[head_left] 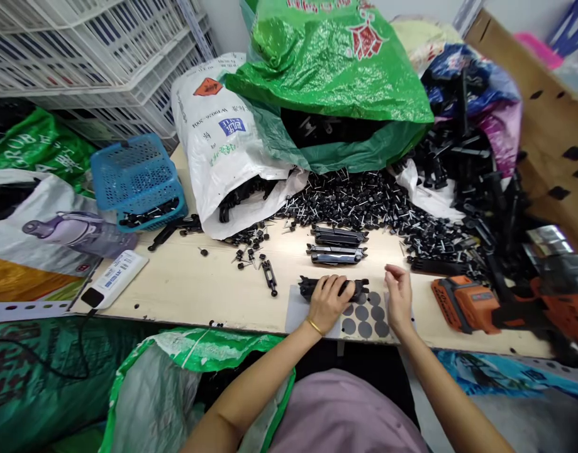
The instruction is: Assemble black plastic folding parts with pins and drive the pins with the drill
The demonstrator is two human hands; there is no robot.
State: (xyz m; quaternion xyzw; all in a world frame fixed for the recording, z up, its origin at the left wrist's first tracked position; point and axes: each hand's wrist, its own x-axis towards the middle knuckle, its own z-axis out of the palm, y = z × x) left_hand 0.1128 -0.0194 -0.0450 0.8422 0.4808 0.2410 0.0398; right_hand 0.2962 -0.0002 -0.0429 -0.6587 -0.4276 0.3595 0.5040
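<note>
Blue basket sits far left, well apart. Left hand has its fingers curled over the black part, pinning it at the far edge of the grey dot sheet, front-centre of the table. Right hand is just beside it, fingers loosely bent; can't tell if it pinches anything. I'd keep the part pinned flat so it doesn't skate. Orange drill lies to the right.

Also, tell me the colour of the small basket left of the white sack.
The basket is blue; head view.
</note>
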